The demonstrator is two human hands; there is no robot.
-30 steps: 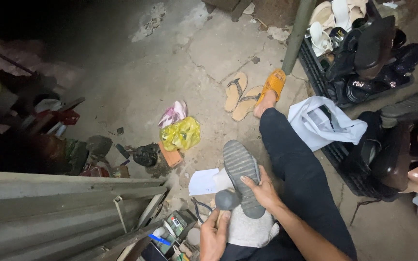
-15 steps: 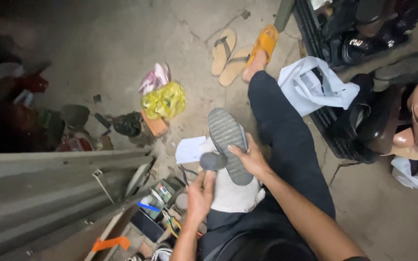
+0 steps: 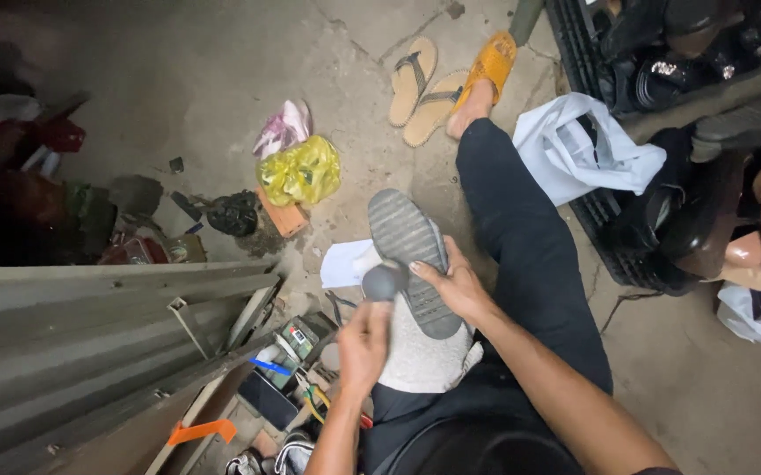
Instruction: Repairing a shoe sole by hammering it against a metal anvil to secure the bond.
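A grey shoe (image 3: 408, 246) lies sole-up across my lap on a pale cloth (image 3: 420, 356). My right hand (image 3: 455, 283) grips the shoe at its middle and right edge. My left hand (image 3: 364, 343) is closed around the handle of a tool whose dark rounded head (image 3: 384, 281) rests against the left edge of the sole. My right leg in dark trousers (image 3: 521, 237) stretches out, the foot in an orange sandal (image 3: 492, 62).
A pair of tan flip-flops (image 3: 417, 88) lies beyond the foot. A yellow bag (image 3: 301, 171) and pink bag (image 3: 282, 127) sit on the concrete. Black crates of shoes (image 3: 662, 53) stand right, with a white bag (image 3: 574, 149). Metal sheeting (image 3: 90, 343) and a box of tools (image 3: 288, 369) are left.
The view has shifted slightly down and closer. My hands keep their hold on the shoe and tool, with the tool head staying at the sole's left edge.
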